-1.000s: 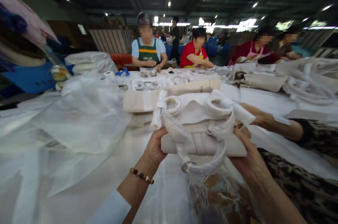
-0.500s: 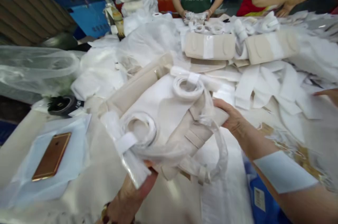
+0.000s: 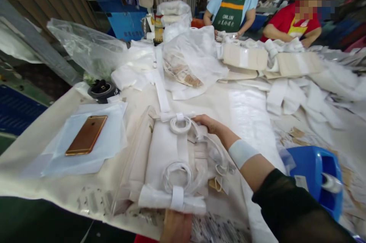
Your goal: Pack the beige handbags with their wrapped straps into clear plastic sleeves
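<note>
A cream-white handbag lies close in front of me, apparently on the table, its handles or straps covered in white and clear wrapping. Two wrapped rings rest on it: a far ring and a near ring, each with a white band. My right hand grips the bag's far right corner, fingertips partly hidden behind the wrapping. At the near end my left hand grips the edge under a padded white roll; its fingers are out of sight. A small brown tag shows beside the bag.
Left of the bag, a gold-brown phone rests on pale sheets. A tape roll stands behind them. Plastic-wrapped goods and beige bag pieces lie farther back. A blue container is at right. Two co-workers stand across the table.
The bag has come down and toward me, turning from slanted to nearly straight. Both hands moved with it and kept their hold. My view has tilted up, showing more of the room.
</note>
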{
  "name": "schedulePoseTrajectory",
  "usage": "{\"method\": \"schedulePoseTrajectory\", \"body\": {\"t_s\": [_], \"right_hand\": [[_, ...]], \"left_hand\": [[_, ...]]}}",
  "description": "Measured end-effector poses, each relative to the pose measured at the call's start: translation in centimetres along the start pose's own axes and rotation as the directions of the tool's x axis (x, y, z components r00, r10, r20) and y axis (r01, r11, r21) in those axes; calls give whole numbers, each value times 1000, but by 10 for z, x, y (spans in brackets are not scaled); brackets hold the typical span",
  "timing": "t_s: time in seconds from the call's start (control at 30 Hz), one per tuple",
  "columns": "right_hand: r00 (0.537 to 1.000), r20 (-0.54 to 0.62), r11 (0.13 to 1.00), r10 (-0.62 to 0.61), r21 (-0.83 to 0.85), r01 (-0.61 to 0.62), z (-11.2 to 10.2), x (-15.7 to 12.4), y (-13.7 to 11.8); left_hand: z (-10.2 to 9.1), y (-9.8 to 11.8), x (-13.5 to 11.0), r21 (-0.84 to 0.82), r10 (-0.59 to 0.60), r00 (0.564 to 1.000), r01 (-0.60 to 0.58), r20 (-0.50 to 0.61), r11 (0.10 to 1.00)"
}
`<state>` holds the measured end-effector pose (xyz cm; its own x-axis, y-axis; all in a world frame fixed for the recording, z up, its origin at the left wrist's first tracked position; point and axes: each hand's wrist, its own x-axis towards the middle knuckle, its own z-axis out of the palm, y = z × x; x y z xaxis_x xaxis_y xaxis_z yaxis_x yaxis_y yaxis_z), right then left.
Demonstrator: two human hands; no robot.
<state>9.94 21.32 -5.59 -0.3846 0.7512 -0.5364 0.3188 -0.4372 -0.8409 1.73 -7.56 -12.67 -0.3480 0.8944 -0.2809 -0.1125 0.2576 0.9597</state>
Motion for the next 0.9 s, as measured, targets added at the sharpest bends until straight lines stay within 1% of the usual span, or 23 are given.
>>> {"method": "schedulePoseTrajectory", "body": {"t_s": [0.03,0.07,0.13,0.17,0.23,0.27,0.33,0.4,0.47,0.53,0.6,0.7,0.8,0.9], "right_hand": [[995,-89,998,-53,-37,50,-2,-5,-2],[977,-179,992,-113,-74,102,-7,-14,-4],[913,-332,969,-237,-145,199,-18,-40,-4],[876,-384,954,-294,-179,241,-23,-57,-1],[815,-433,921,-385,-241,307,-29,-98,14],[794,-437,904,-421,-268,332,-30,-118,25],[775,-420,877,-473,-311,366,-24,-151,51],[763,-400,855,-508,-341,391,-14,-170,77],[740,-410,840,-532,-364,402,-2,-175,96],[710,-437,829,-552,-383,408,6,-172,106],[686,-449,816,-573,-398,420,9,-170,108],[666,-432,790,-608,-415,452,6,-178,104],[680,-390,777,-622,-416,472,-1,-190,101],[709,-368,793,-602,-378,477,-6,-191,101]], "left_hand": [[5,0,2,-76,-11,1000,10,-15,997],[11,1,5,-161,-29,999,24,-31,987],[22,7,14,-334,-74,995,51,-59,941],[27,11,18,-421,-108,992,71,-66,904],[33,20,24,-532,-157,986,103,-56,841],[35,24,25,-573,-181,982,123,-46,810],[36,32,27,-615,-208,978,153,-19,774],[35,38,26,-621,-203,979,160,3,767],[33,44,24,-633,-207,978,168,14,755],[32,50,20,-640,-213,977,175,19,748],[31,55,16,-643,-223,975,183,20,744],[30,59,12,-659,-250,968,194,9,727],[31,60,11,-684,-291,957,198,-22,702],[33,60,10,-704,-322,946,200,-43,682]]}}
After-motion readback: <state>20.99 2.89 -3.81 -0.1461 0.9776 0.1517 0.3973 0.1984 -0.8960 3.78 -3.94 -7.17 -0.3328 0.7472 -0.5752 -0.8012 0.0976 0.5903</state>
